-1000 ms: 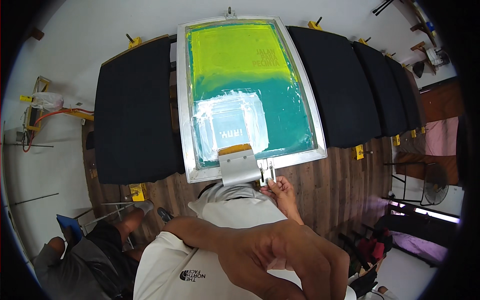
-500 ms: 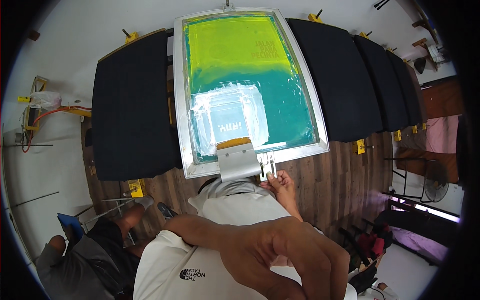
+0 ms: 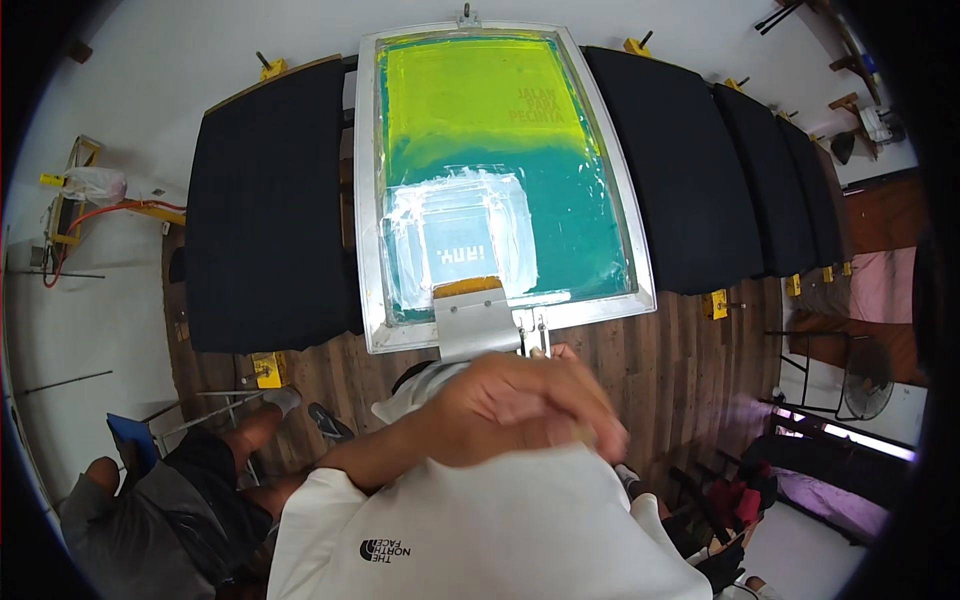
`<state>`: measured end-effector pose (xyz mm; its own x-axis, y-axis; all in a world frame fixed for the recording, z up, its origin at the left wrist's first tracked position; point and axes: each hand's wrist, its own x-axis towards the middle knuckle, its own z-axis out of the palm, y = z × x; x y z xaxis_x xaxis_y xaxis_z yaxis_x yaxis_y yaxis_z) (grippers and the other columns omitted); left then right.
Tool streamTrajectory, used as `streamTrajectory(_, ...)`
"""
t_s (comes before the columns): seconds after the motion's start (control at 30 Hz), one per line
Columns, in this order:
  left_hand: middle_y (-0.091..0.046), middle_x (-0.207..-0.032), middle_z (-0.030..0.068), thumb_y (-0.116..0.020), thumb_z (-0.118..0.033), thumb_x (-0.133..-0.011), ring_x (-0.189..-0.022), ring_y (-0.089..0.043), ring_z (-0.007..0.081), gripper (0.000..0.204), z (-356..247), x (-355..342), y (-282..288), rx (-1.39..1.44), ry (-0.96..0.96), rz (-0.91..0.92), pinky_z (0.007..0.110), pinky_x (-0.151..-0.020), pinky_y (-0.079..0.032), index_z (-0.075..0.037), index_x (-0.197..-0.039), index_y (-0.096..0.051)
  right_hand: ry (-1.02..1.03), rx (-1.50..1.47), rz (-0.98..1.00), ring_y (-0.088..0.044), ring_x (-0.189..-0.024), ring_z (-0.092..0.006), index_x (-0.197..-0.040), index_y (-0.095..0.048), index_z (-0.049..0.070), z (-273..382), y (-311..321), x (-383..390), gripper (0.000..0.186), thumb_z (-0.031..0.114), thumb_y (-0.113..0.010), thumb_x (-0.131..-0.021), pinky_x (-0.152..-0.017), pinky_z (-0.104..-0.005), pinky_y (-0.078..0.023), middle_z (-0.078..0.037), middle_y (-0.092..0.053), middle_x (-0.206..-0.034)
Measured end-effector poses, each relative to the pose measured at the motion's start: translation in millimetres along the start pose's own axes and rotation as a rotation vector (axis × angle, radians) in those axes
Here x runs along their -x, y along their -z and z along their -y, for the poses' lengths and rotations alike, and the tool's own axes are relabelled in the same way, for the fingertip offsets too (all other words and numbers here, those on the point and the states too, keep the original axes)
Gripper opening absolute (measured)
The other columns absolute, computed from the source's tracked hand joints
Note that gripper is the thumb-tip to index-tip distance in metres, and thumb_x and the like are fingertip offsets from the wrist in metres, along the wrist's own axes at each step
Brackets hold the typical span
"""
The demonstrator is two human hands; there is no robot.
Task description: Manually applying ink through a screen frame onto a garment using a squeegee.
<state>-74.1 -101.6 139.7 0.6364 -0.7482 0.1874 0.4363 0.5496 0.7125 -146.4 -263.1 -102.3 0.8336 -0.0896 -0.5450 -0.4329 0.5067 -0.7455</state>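
A screen-printing frame (image 3: 640, 235) with a pale metal rim lies before me, its mesh teal with yellow-green across the far part and a white-smeared patch nearer. Over the near rim sits a grey metal plate (image 3: 472, 325) with two screws and a brownish edge. Beside that plate is a slotted metal bracket (image 3: 532, 325). My right hand (image 3: 564, 351) is at the bracket's near end, thumb tip on it; most of this hand is hidden. My left hand (image 3: 525, 400) passes in front, above the right one, with bent fingers blurred at the tips. No object shows in it.
Black cloth-covered boards flank the frame, one on the left (image 3: 265, 210) and several on the right (image 3: 665, 165). Yellow clamps (image 3: 268, 370) stick out at their ends. At lower left sits another person (image 3: 165, 520) with a blue flat object. A fan (image 3: 866, 378) stands far right.
My left hand has moved up and away from me, from over my shirt to near the bracket, and now covers most of my right hand. The view has shifted slightly.
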Motion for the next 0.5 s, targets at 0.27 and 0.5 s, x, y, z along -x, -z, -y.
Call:
streamTrajectory(0.27, -0.064, -0.112, 0.0113, -0.07, -0.012, -0.088, -0.107, -0.061, 0.0258, 0.028, 55.8, 67.7, 78.2, -1.411, 0.16, -0.435, 0.038, -0.094, -0.046, -0.005, -0.115, -0.065, -0.024, 0.02, -0.019, -0.069, -0.074, -0.0161, -0.092, -0.053, 0.001, 24.1, -11.2, 12.8, 0.017, 0.011, -0.066, -0.094, -0.07, -0.0262, -0.058, -0.011, -0.068, -0.085)
streamTrajectory(0.5, -0.054, -0.134, 0.0122, -0.073, -0.007, -0.078, -0.124, -0.051, 0.0317, 0.06, 72.5, 61.3, 85.0, -1.946, 0.12, -0.345, 0.044, -0.103, -0.039, -0.007, -0.135, -0.053, -0.021, 0.07, -0.019, -0.069, -0.074, -0.0162, -0.094, -0.053, 0.0, 26.2, -11.4, 10.9, 0.018, 0.012, -0.066, -0.095, -0.069, -0.0259, -0.058, -0.011, -0.068, -0.085)
